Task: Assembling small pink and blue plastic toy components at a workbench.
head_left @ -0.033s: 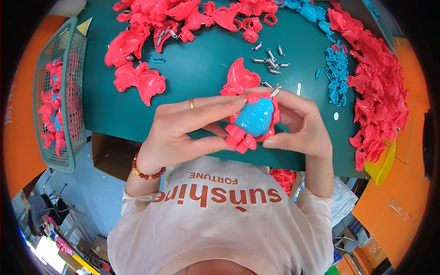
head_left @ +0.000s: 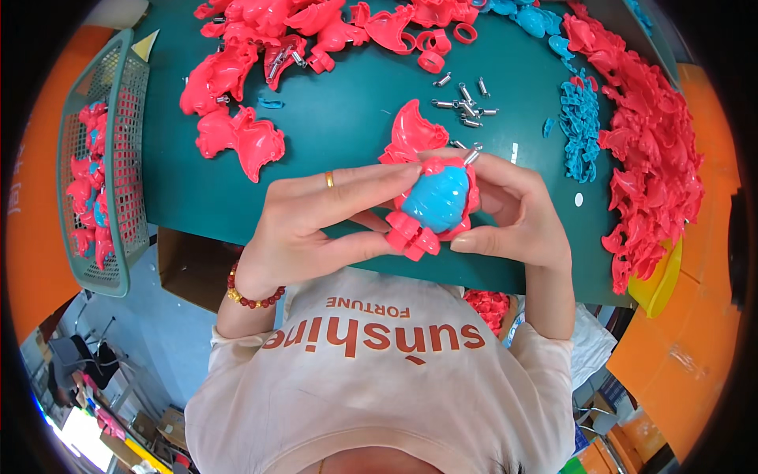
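Note:
Between my two hands is a red plastic toy figure with a smooth, ribbed blue belly. My left hand grips its left side, fingers over the top and thumb by the red feet. My right hand is curled around the other side, its thumb close to the lower edge. A small metal spring sticks out at the figure's upper right. Just beyond the figure lies a red curved shell part. The undersides of the figure and some fingertips are hidden.
Loose springs lie on the green table. Red parts are heaped at the far left, with a long red pile on the right beside small blue pieces. A green basket of red-and-blue figures stands left.
The toy figure has tilted slightly in my hands, its blue belly turning a little to the left. Both hands keep nearly the same place.

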`<action>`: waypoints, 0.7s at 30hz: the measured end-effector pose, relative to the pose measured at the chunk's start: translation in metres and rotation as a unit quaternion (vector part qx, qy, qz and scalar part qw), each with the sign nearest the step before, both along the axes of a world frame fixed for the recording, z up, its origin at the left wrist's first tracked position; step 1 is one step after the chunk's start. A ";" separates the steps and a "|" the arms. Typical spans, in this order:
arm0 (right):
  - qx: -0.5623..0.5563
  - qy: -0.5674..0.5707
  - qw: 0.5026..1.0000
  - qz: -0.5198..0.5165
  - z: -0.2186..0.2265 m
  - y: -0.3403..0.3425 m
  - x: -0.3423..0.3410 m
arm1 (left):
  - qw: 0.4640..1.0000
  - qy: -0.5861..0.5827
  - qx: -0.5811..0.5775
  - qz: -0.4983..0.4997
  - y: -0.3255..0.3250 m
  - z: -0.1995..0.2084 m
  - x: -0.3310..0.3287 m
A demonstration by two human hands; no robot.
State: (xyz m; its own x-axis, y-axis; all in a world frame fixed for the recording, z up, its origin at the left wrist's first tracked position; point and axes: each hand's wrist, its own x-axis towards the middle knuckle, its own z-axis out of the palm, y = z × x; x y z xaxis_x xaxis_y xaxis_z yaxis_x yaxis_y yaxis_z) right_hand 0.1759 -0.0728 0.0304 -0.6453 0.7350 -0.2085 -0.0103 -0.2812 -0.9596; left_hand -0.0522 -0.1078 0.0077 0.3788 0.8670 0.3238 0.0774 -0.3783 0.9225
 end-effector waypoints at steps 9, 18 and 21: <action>0.051 0.016 0.999 -0.011 -0.002 -0.001 -0.005 | 0.995 -0.082 -0.045 0.024 -0.007 -0.002 0.005; 0.070 0.053 0.995 -0.048 -0.006 0.000 -0.009 | 0.992 -0.094 -0.035 0.075 -0.010 -0.008 0.011; 0.088 0.050 0.994 -0.048 -0.005 0.001 -0.009 | 0.989 -0.105 -0.054 0.088 -0.011 -0.008 0.016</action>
